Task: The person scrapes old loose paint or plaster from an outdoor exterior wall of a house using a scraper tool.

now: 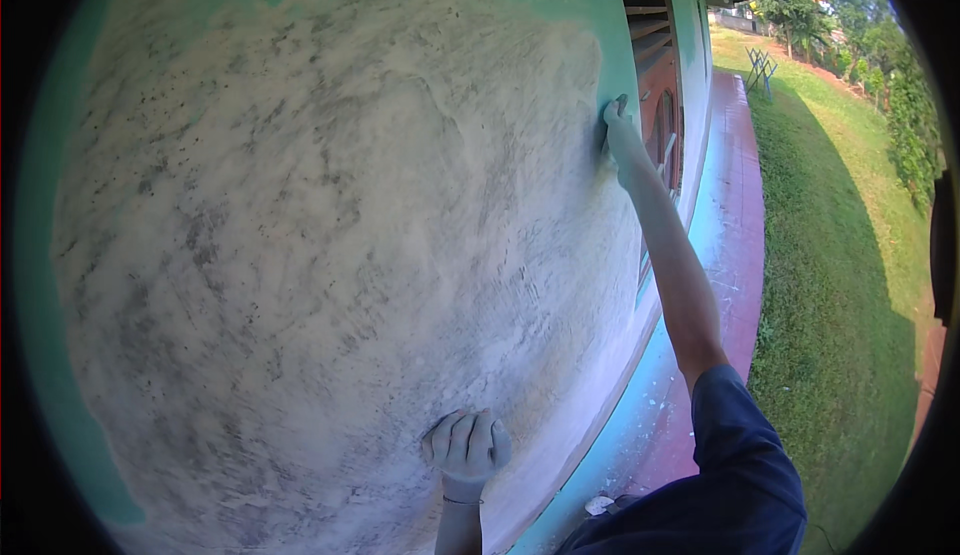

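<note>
A big wall fills the view, scraped to patchy white and grey, with green paint left around the edges. My right hand is stretched far out to the right border of the scraped patch, pressing a small grey pad against the wall where white meets green. My left hand, dusted white, rests low on the wall with its fingers curled into a fist. Nothing shows in it. A dark blue sleeve covers my right upper arm.
A brown louvred window sits in the wall just beyond my right hand. A red tiled walkway runs along the wall's foot, with a lawn to its right. A metal frame stands far off on the grass.
</note>
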The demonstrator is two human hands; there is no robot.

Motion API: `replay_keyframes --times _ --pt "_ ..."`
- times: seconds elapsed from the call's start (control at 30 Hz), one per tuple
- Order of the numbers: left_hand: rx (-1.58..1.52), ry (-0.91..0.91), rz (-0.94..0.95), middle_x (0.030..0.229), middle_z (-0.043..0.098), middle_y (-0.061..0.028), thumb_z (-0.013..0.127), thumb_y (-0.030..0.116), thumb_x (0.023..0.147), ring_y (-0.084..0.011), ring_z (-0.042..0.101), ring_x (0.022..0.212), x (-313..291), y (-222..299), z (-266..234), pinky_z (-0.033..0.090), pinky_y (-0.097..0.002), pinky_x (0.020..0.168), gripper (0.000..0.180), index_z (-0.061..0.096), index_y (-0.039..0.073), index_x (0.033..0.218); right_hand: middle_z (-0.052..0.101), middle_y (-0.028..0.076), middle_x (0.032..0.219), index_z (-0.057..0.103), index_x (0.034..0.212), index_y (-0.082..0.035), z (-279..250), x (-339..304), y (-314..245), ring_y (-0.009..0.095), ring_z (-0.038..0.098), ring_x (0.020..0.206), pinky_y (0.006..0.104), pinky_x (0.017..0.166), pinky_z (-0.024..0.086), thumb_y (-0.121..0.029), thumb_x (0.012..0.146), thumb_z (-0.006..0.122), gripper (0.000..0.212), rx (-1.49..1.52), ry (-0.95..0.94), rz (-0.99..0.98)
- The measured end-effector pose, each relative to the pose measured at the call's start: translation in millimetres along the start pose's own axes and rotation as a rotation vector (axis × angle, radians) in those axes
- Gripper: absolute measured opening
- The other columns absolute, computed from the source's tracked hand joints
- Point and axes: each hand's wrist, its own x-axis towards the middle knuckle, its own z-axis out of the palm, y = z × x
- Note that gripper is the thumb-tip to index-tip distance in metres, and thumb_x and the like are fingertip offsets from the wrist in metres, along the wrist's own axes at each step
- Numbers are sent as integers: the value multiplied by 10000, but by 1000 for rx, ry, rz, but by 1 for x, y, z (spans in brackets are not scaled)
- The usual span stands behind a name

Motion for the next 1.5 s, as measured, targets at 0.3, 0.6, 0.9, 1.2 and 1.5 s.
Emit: replay_keyframes --times 0.3,0.6,0.9,1.2,1.5 --pt "-24 15 15 809 612 -11 574 196 769 -212 589 796 3 -3 0 404 -363 727 128 638 139 864 596 85 1104 427 1341 -5 31 -31 -17 128 583 957 250 864 440 -391 1024 355 505 -74 -45 29" --pt "-65 14 21 796 611 -15 595 176 763 -215 590 802 0 -4 -5 410 -375 711 110 639 125 849 499 -27 735 560 1093 -26 34 -52 4 76 404 584 277 598 355 -397 1028 339 436 -62 -161 -158" --pt "-99 27 47 783 606 -9 597 167 756 -206 590 788 5 0 -3 410 -357 716 121 640 129 863 459 -21 656 586 895 -109 26 -29 -1 81 420 530 255 487 319 -416 1019 376 393 62 22 -285" --pt "-163 -17 70 776 608 17 649 213 796 -164 603 777 17 6 -5 407 -327 701 110 651 122 858 474 86 1158 466 1258 3 -50 57 15 141 448 1018 286 861 349 -318 1026 386 404 -2 -63 105" --pt "-179 -44 73 758 604 14 627 177 773 -156 587 723 18 -1 -10 375 -337 698 81 640 126 836 441 -31 626 550 821 -66 7 -63 -19 81 389 533 272 535 327 -417 1017 397 430 25 28 -104"
